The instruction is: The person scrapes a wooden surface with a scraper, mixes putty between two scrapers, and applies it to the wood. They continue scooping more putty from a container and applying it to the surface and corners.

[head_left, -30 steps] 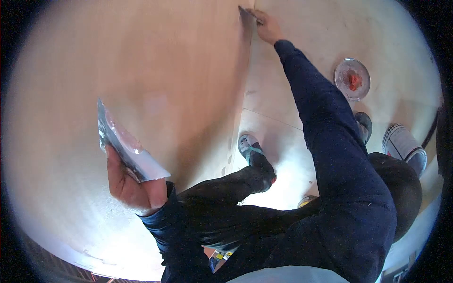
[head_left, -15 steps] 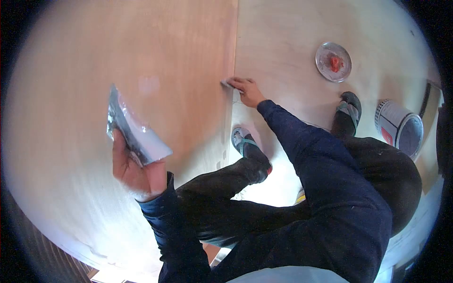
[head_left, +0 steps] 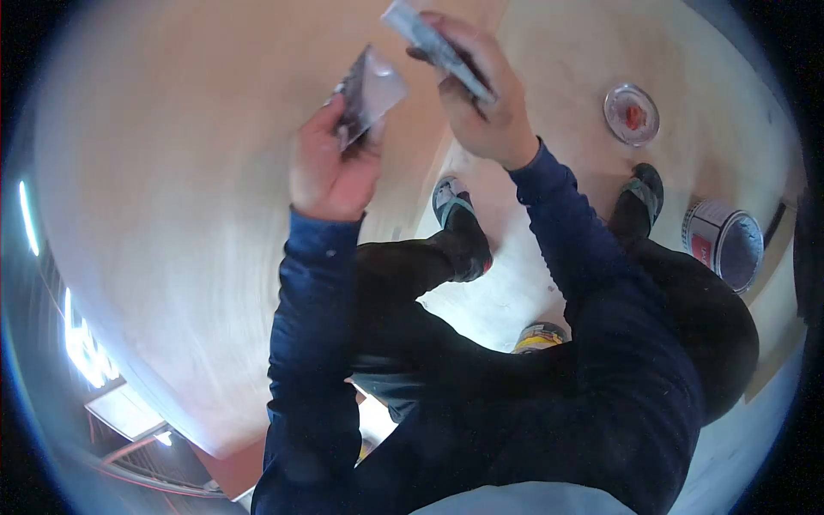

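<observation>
My left hand [head_left: 336, 172] grips a flat plate [head_left: 378, 90], dark on one side and pale on the other, with its pointed corner up. To its right, my right hand [head_left: 489, 103] is closed round a narrow flat scraper [head_left: 436, 50], its pale end pointing up and left. The two tools are near each other but apart, both raised above the pale board surface [head_left: 215, 172]. Some blur softens their edges.
A round lid [head_left: 632, 114] with a red lump lies at the upper right. An open bucket [head_left: 725, 245] with a white and red label stands at the right. A yellow-banded can [head_left: 541, 336] is between my legs. My feet rest on the surface.
My right hand has lifted from the seam between the boards and come up near my left hand. My left hand has moved up and right with its plate. The view has shifted slightly.
</observation>
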`<state>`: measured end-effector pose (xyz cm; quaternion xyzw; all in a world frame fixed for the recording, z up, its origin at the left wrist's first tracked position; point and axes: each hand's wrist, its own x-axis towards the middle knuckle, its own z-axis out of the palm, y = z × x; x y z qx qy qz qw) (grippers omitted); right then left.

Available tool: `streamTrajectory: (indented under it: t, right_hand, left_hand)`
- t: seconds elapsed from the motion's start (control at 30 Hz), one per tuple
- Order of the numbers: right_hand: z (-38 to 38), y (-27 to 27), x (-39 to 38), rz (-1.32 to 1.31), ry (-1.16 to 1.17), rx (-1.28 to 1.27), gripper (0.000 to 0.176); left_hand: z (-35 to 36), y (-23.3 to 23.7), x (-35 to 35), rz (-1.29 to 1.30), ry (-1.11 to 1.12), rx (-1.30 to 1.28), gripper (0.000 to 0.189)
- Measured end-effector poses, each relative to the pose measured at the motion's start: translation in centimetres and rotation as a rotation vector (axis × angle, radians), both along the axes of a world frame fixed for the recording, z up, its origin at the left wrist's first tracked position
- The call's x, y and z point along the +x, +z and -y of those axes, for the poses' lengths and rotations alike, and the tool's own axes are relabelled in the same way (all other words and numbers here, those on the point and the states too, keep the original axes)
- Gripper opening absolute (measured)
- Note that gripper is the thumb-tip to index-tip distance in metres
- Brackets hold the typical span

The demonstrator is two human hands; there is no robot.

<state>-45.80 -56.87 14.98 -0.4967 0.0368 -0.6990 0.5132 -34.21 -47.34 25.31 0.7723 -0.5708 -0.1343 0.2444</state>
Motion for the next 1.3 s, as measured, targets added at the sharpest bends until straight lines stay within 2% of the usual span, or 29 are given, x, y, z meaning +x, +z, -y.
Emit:
streamTrajectory:
  t: [0.07, 0.1, 0.13, 0.23, 0.27, 0.3, 0.33, 0.4, 0.47, 0.5, 0.53, 0.57, 0.6, 0.63, 0.7, 0.73, 0.77, 0.83, 0.9, 0.93, 0.97, 1.0, 1.07, 1.13, 1.17, 1.2, 1.23, 1.27, 1.3]
  right_hand:
    - [-1.3, 0.8, -0.3, -0.094, 0.036, -0.083, 0.04]
    - [-2.0, 1.0, -0.3, -0.194, 0.062, -0.145, 0.043]
    - [-2.7, 1.5, -0.5, -0.182, 0.061, -0.177, 0.043]
    - [-3.5, 2.0, -0.7, -0.052, 0.201, -0.117, 0.047]
    - [-2.8, 1.2, -1.0, -0.142, 0.196, -0.14, 0.048]
    - [-2.6, 0.6, -1.4, -0.236, 0.19, -0.16, 0.049]
    - [-2.5, 0.4, -2.1, -0.219, 0.188, -0.178, 0.049]
    - [-3.0, 0.6, -2.7, -0.467, 0.072, -0.228, 0.051]
    - [-4.6, 4.2, -3.9, -0.332, 0.124, -0.226, 0.052]
    - [-5.5, 6.1, -4.4, -0.211, 0.169, -0.186, 0.053]
    - [-6.0, 7.6, -4.5, -0.201, 0.182, -0.185, 0.053]
    - [-6.1, 9.0, -4.6, -0.243, 0.108, -0.32, 0.051]
    - [-6.0, 9.7, -4.5, -0.293, 0.023, -0.452, 0.05]
    - [-6.1, 9.7, -3.8, -0.301, 0.009, -0.442, 0.05]
    - [-6.2, 9.2, -2.0, -0.41, -0.11, -0.579, 0.043]
    - [-6.7, 8.5, -1.0, -0.42, -0.113, -0.56, 0.043]
    - [-7.7, 7.4, 0.1, -0.426, -0.186, -0.599, 0.04]
    - [-8.7, 4.9, 2.2, -0.462, -0.258, -0.594, 0.037]
    - [-9.4, 1.5, 3.5, -0.418, 0.265, -0.521, 0.031]
    - [-9.5, -0.7, 3.7, -0.442, 0.259, -0.472, 0.031]
    - [-9.7, -3.3, 4.1, -0.42, 0.572, -0.085, 0.03]
    - [-10.0, -6.2, 4.7, -0.366, 0.87, 0.315, 0.029]
    - [-10.0, -16.1, 6.7, -0.441, 0.828, 0.672, 0.028]
    - [-10.4, -23.0, 5.1, -0.732, 0.563, 0.513, 0.032]
    - [-10.4, -26.7, 5.2, -0.733, 0.568, 0.537, 0.032]
    - [-10.3, -30.3, 5.3, -0.957, 0.355, 0.34, 0.032]
    - [-10.4, -30.8, 4.9, -1.166, 0.137, 0.129, 0.033]
    - [-10.3, -31.1, 5.0, -1.174, 0.146, 0.143, 0.033]
    - [-9.2, -28.2, 5.0, -0.637, 0.339, 0.838, 0.031]
  left_hand:
    - [-0.1, -0.1, -0.1, 0.019, -0.007, -0.03, 0.027]
    - [-0.2, -0.4, 0.4, -0.775, 0.168, -0.203, 0.026]
    - [-0.4, 0.1, 0.2, -1.573, 0.316, -0.365, 0.025]
    - [-1.8, 1.7, -1.0, -1.345, 0.333, -0.539, 0.021]
    - [-2.4, 2.2, -1.5, -1.211, 0.343, -0.596, 0.019]
    - [-3.5, 2.9, -1.6, -1.215, 0.339, -0.625, 0.017]
    - [-4.5, 3.8, -2.3, -1.201, 0.324, -0.641, 0.017]
    - [-6.8, 5.3, -3.0, -1.111, 0.247, -0.789, 0.015]
    - [-8.6, 6.0, -2.5, -0.992, 0.234, -0.869, 0.014]
    - [-9.4, 6.0, -1.7, -0.534, 0.219, -0.83, 0.014]
    - [-10.2, 6.3, -1.4, -0.086, 0.195, -0.753, 0.014]
    - [-10.6, 6.5, -1.3, -0.076, 0.193, -0.747, 0.014]
    - [-10.6, 6.7, -1.7, -0.205, 0.197, -0.714, 0.014]
    - [-10.2, 6.7, -1.6, -0.344, 0.198, -0.675, 0.015]
    - [-9.1, 5.6, -0.5, -0.283, 0.128, -0.699, 0.016]
    - [-8.8, 4.9, 0.0, -0.213, 0.083, -0.725, 0.018]
    - [-8.7, 4.5, 0.8, -0.222, 0.084, -0.698, 0.018]
    - [-8.3, 4.3, 3.5, 0.14, 0.137, -0.74, 0.02]
    - [-9.1, 2.9, 9.7, -0.028, 0.182, -0.815, 0.021]
    - [-8.7, 4.2, 8.0, -0.493, 0.174, -0.883, 0.023]
    - [-8.7, 5.1, 6.4, -0.485, 0.206, -0.908, 0.024]
    - [-9.0, 4.7, 8.3, -0.369, 0.257, -0.922, 0.026]
    - [-9.7, 4.7, 9.3, -0.378, 0.228, -0.827, 0.03]
    - [-10.7, 4.3, 7.9, -0.566, 0.259, -0.82, 0.033]
    - [-11.8, 3.8, 8.5, -0.571, 0.266, -0.797, 0.033]
    - [-13.3, 3.2, 9.7, 0.077, 0.245, -0.624, 0.035]
    - [-13.7, 2.7, 9.8, 0.709, 0.196, -0.41, 0.037]
    - [-13.9, 2.4, 9.9, 0.702, 0.193, -0.394, 0.037]
    - [-13.5, 2.5, 9.0, 0.236, 0.314, -0.541, 0.037]
